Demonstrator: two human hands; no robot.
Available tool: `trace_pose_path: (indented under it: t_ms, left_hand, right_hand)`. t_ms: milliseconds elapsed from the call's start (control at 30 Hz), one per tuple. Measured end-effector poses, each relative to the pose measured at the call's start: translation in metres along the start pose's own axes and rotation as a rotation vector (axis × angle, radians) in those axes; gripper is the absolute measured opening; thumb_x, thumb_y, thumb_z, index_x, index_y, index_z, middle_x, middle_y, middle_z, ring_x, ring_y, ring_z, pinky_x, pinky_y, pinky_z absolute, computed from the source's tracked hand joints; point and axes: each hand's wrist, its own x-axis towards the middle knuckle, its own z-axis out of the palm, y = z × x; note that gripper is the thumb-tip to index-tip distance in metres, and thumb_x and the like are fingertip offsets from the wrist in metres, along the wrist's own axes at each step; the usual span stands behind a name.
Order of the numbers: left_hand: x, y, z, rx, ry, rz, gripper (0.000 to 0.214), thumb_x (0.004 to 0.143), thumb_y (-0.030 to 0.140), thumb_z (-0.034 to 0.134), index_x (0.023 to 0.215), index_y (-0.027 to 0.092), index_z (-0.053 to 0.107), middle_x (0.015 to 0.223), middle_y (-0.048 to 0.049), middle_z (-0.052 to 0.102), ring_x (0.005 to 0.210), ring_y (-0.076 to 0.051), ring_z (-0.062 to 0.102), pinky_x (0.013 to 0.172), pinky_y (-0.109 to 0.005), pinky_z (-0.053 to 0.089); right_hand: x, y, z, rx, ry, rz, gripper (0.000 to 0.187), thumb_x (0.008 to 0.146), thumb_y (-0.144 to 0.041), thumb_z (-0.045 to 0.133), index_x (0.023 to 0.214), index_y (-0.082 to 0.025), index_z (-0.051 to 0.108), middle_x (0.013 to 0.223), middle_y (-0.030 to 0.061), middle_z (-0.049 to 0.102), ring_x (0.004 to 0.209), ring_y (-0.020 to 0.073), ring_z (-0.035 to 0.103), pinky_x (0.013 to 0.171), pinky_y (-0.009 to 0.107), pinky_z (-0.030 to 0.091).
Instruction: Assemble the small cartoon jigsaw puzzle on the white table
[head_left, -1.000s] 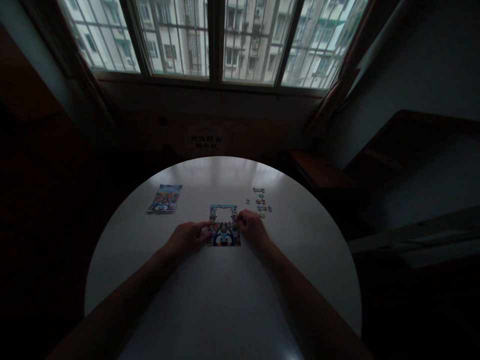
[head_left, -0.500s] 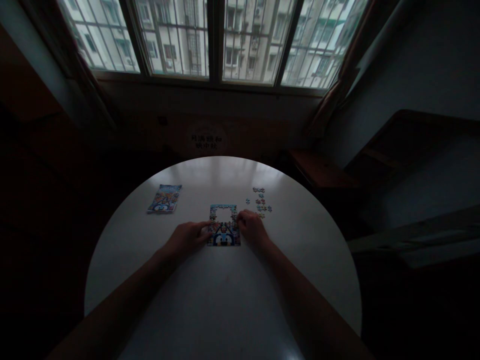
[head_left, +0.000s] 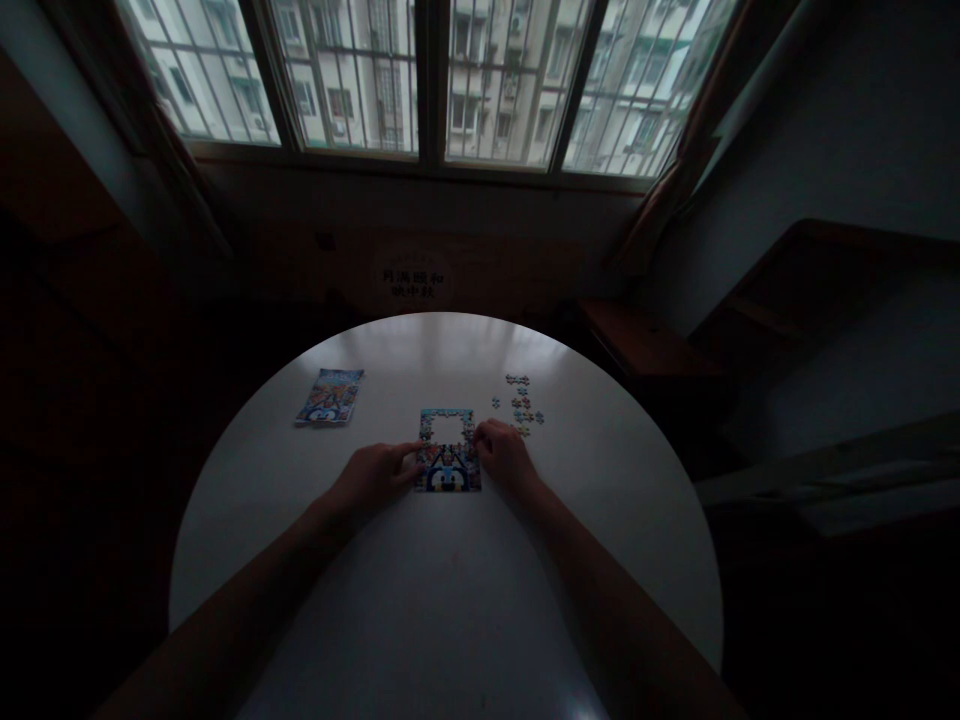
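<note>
Jigsaw puzzle (head_left: 448, 464), part-built and unfilled in its far half, lies flat mid-way across the desk (head_left: 442, 600). The left hand (head_left: 377, 470), finger and thumb parted, touches its left edge, seemingly steadying it; the right hand (head_left: 504, 454) curls at its right edge, pinching what, I can't tell. Loose pieces (head_left: 523, 417) sit far right, probably grouped within reach; a picture sheet (head_left: 330, 397) lies far left. The desk's rounded rim is well apart, leaving room nearer.

2 hands (head_left: 381, 472) (head_left: 504, 450), puzzle (head_left: 448, 472), pic (head_left: 330, 398), tbl (head_left: 450, 590) – 1 ea.
</note>
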Motion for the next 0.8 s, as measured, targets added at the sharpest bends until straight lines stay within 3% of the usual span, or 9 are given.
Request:
trace_pose_path:
  t_ms: [533, 800]
  left_hand:
    - [0.0006, 0.0007, 0.0005, 0.001, -0.012, -0.024, 0.044, 0.085, 0.045, 0.048, 0.124, 0.027, 0.058, 0.071, -0.0013, 0.065, 0.062, -0.014, 0.056, 0.057, -0.022, 0.033]
    - [-0.0002, -0.0011, 0.0030, -0.012, 0.013, -0.002, 0.043, 0.085, 0.043, 0.048, 0.125, 0.028, 0.058, 0.071, -0.0005, 0.065, 0.063, -0.014, 0.056, 0.058, -0.022, 0.034]
  right_hand:
    - [0.0001, -0.0029, -0.0026, -0.012, 0.011, 0.001, 0.019, 0.076, -0.008, 0.047, 0.071, -0.018, 0.063, 0.075, 0.0034, 0.062, 0.072, 0.0153, 0.055, 0.071, 0.025, 0.037]
    - [0.0026, 0.0006, -0.0037, 0.087, 0.006, -0.003, 0.019, 0.073, -0.006, 0.048, 0.070, -0.018, 0.063, 0.076, 0.0026, 0.062, 0.071, 0.0141, 0.057, 0.071, 0.024, 0.041]
